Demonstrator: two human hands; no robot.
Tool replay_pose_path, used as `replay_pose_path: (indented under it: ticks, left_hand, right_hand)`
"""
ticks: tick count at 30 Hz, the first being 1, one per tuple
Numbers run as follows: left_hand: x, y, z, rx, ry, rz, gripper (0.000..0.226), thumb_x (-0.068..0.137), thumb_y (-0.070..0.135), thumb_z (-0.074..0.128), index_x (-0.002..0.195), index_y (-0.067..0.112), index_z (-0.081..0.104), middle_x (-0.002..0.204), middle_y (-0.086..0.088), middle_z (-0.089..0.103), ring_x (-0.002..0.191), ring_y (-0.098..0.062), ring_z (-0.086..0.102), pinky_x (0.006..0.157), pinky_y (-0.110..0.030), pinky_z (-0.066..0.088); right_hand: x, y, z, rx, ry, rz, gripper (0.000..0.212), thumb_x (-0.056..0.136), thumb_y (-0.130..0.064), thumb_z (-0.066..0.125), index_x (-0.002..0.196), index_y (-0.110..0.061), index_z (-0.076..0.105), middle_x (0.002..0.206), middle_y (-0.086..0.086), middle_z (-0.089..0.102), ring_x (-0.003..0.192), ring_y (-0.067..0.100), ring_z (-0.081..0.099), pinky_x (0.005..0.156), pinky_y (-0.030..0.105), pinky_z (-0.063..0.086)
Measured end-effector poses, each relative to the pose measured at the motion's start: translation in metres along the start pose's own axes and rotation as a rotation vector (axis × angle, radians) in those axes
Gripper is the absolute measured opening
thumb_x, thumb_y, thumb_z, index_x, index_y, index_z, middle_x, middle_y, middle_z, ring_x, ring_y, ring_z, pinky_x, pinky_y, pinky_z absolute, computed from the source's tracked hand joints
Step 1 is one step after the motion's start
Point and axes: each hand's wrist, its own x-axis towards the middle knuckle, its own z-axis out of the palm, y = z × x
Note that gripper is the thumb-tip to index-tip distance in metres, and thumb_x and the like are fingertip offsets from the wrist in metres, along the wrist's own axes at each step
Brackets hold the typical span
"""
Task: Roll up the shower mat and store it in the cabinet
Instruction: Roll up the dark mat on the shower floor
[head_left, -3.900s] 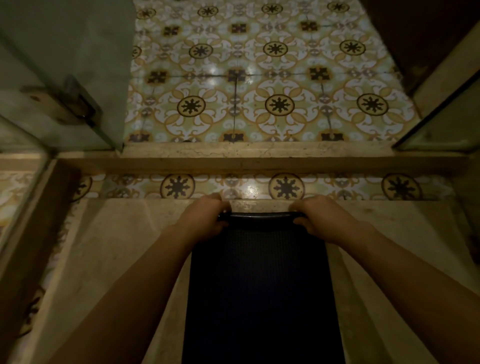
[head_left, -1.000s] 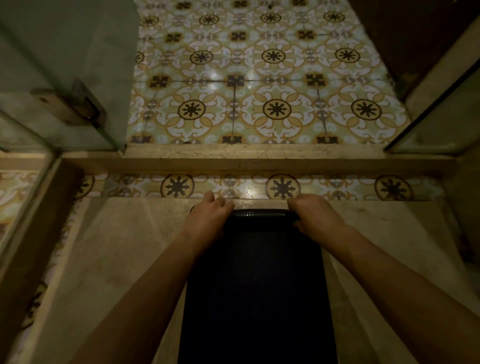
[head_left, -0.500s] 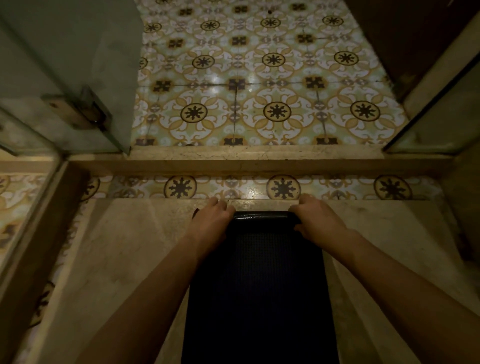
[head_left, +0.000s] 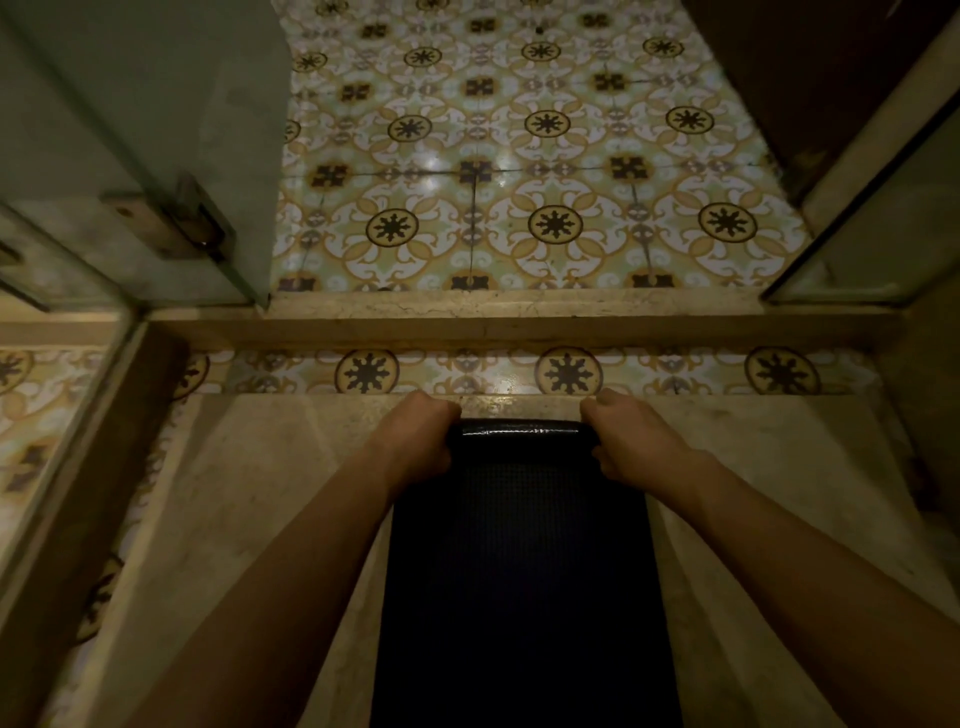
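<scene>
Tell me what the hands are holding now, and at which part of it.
Both hold the shower mat at its curled far end: the left hand at the left corner, the right hand at the right corner.

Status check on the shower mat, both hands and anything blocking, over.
Left hand and right hand shut on far rolled edge of shower mat. Roll barely started, most still flat. Raised stone curb just beyond; nothing on the mat.

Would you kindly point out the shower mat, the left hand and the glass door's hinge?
shower mat (head_left: 519, 571): head view, flat dark middle.
left hand (head_left: 415, 436): head view, back of hand.
hinge (head_left: 171, 223): head view, metal plate.
</scene>
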Motion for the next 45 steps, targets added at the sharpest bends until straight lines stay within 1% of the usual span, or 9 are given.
replay_pose_path:
  ticks: [4,9,16,19,24,30,38,42,45]
  left_hand:
    - [0.004,0.002,-0.008,0.082,-0.02,0.024,0.022,0.079,0.009,0.061,0.099,0.01,0.069,0.093,-0.017,0.067,0.093,-0.034,0.061,0.075,-0.039,0.052]
    - [0.003,0.005,-0.005,0.17,0.012,0.039,0.015,0.078,0.01,0.064,0.092,0.01,0.068,0.091,-0.014,0.066,0.096,-0.031,0.055,0.067,-0.035,0.041]
    - [0.015,0.005,-0.012,0.098,-0.186,-0.005,0.027,0.075,0.01,0.065,0.101,0.015,0.072,0.101,-0.013,0.069,0.095,-0.029,0.065,0.073,-0.031,0.049]
    - [0.011,0.006,-0.011,0.178,-0.108,0.015,0.024,0.078,0.012,0.065,0.101,0.016,0.07,0.099,-0.012,0.068,0.093,-0.029,0.064,0.075,-0.036,0.051]
    - [0.003,0.007,-0.009,0.222,-0.017,-0.004,0.013,0.078,0.013,0.064,0.091,0.017,0.063,0.093,-0.01,0.064,0.088,-0.03,0.062,0.062,-0.035,0.043]
    - [0.003,0.006,-0.009,0.141,-0.232,-0.019,0.031,0.074,0.017,0.067,0.106,0.016,0.064,0.105,-0.011,0.065,0.099,-0.029,0.061,0.069,-0.031,0.045]
    - [-0.009,0.003,-0.004,0.22,-0.003,0.048,0.032,0.076,0.019,0.067,0.106,0.019,0.058,0.096,-0.007,0.066,0.089,-0.029,0.063,0.059,-0.032,0.038]
    - [-0.01,0.005,0.001,0.187,-0.045,0.044,0.022,0.078,0.017,0.063,0.1,0.018,0.065,0.097,-0.006,0.065,0.094,-0.027,0.062,0.066,-0.036,0.045]
    - [-0.011,0.004,0.003,0.196,-0.104,0.012,0.028,0.08,0.019,0.063,0.108,0.017,0.058,0.105,-0.008,0.063,0.099,-0.028,0.06,0.076,-0.041,0.048]
  right_hand:
    - [-0.001,-0.002,-0.001,-0.002,-0.044,-0.006,0.036,0.073,-0.009,0.069,0.104,-0.007,0.05,0.112,0.017,0.054,0.104,0.032,0.053,0.079,0.035,0.046]
    - [-0.004,-0.006,-0.001,0.021,-0.006,-0.008,0.037,0.071,-0.005,0.07,0.102,-0.01,0.049,0.109,0.015,0.054,0.096,0.032,0.056,0.068,0.03,0.039]
    - [-0.006,0.002,-0.002,0.027,-0.039,-0.056,0.04,0.071,-0.006,0.068,0.105,-0.006,0.046,0.109,0.018,0.055,0.099,0.034,0.054,0.074,0.034,0.042]
    - [-0.008,0.0,0.0,0.026,-0.009,-0.031,0.041,0.07,-0.006,0.069,0.106,-0.007,0.049,0.107,0.016,0.056,0.096,0.033,0.056,0.072,0.034,0.046]
    - [-0.014,0.0,0.004,-0.023,-0.004,-0.036,0.031,0.074,-0.009,0.068,0.105,-0.013,0.065,0.104,0.007,0.054,0.093,0.026,0.058,0.072,0.033,0.049]
    - [-0.012,0.0,-0.004,-0.055,-0.088,-0.064,0.033,0.075,-0.015,0.064,0.107,-0.011,0.063,0.107,0.011,0.058,0.099,0.028,0.057,0.082,0.034,0.05]
    - [-0.014,-0.004,-0.012,-0.016,-0.033,0.037,0.026,0.077,-0.011,0.065,0.101,-0.017,0.072,0.099,0.012,0.069,0.094,0.03,0.064,0.076,0.033,0.051]
    - [-0.02,-0.002,-0.013,-0.007,-0.088,0.031,0.03,0.075,-0.015,0.066,0.105,-0.016,0.07,0.098,0.01,0.069,0.093,0.028,0.063,0.071,0.029,0.048]
    - [-0.017,-0.004,-0.018,-0.01,-0.129,0.038,0.03,0.075,-0.015,0.064,0.104,-0.015,0.069,0.099,0.013,0.067,0.093,0.029,0.064,0.071,0.03,0.052]
